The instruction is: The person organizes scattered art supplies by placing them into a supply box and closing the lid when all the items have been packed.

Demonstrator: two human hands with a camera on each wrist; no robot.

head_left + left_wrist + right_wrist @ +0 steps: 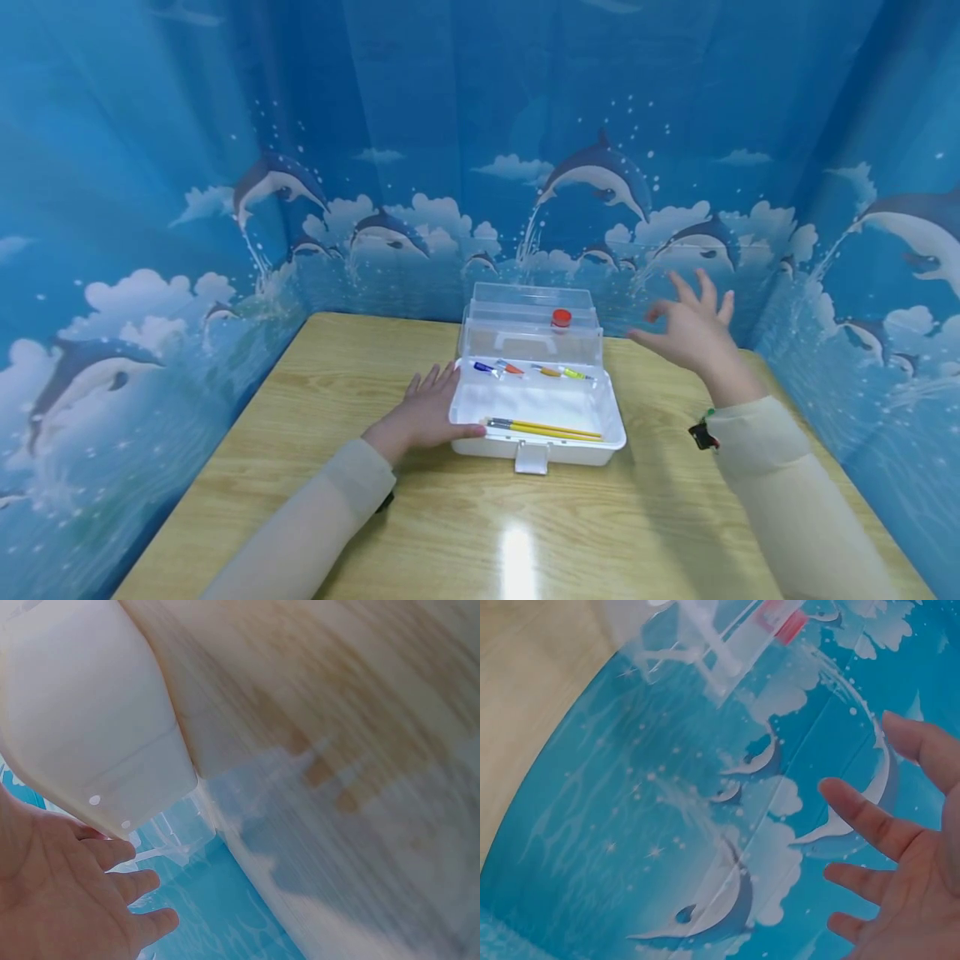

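A white plastic box [491,448] with its clear lid and tiers [510,296] raised stands on the table. My left hand [427,414] rests at the box's left side with straight fingers, its thumb lying over the front left rim. In the left wrist view, the fingertips are right at the box wall [97,712]. My right hand [692,332] is raised in the air right of the box, fingers spread, holding nothing. Two yellow-handled paintbrushes [551,430] lie along the box's front. Several small paint tubes [510,367] lie in a row behind them. A red-capped jar [561,318] sits in an upper tier.
The wood-grain table [337,367] carries the box near its far edge. A blue curtain [420,125] printed with dolphins surrounds the table at the back and both sides. The box's front latch [532,458] hangs down over the front wall.
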